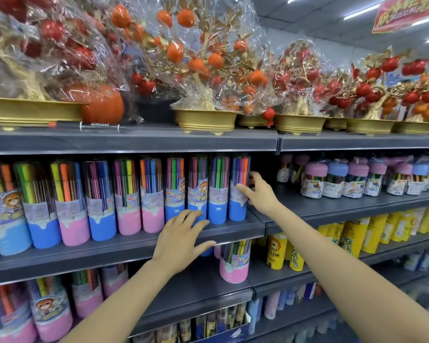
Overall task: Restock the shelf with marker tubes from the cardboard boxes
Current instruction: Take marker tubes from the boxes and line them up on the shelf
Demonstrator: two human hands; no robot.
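A row of clear marker tubes with blue or pink bases stands on the grey middle shelf (233, 231). My right hand (259, 193) is wrapped around the rightmost tube (239, 201), a blue-based one at the row's right end, thumb in front and fingers behind it. My left hand (181, 240) hovers with fingers spread, its fingertips at the blue base of a tube (196, 194) two places to the left, holding nothing. More marker tubes, one pink-based (234, 264), stand on the shelf below. No cardboard box is in view.
The shelf above carries cellophane-wrapped fruit trees in gold pots (206, 118) and an orange pumpkin (102, 102). Right of the tubes is a gap, then small capped marker jars (334, 181). Yellow tubes (278, 251) fill the lower right shelf.
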